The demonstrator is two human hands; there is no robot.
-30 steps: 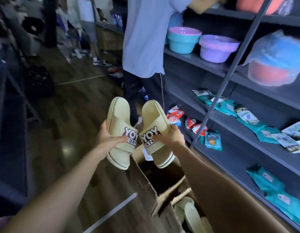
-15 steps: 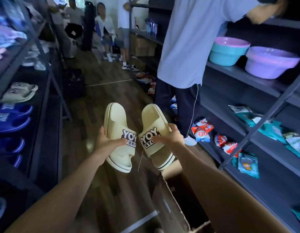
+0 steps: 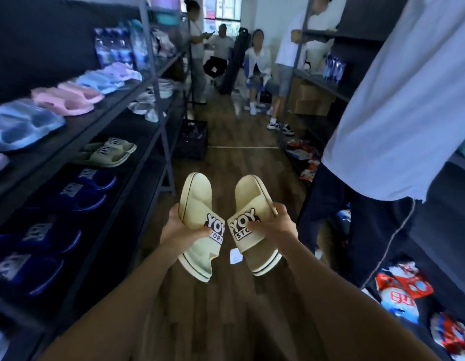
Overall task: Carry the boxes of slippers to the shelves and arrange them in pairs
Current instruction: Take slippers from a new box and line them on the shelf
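Partly thumb-hidden logos (image 3: 216, 223), cream slippers (image 3: 252, 196)

Person's own body, seen from the head camera | left hand (image 3: 183, 227): bare, thumb and fingers showing | right hand (image 3: 274, 227): bare, knuckles showing | left forearm (image 3: 137, 295): bare down to the frame's lower edge | right forearm (image 3: 330, 295): bare likewise, slightly blurred

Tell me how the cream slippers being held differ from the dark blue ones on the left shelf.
The cream slippers are pale; the dark blue slippers are deep navy. The cream pair is in the air, one gripped in the left hand and one in the right hand; the blue ones lie flat on a shelf. Both seem to carry a YOY logo on the strap.
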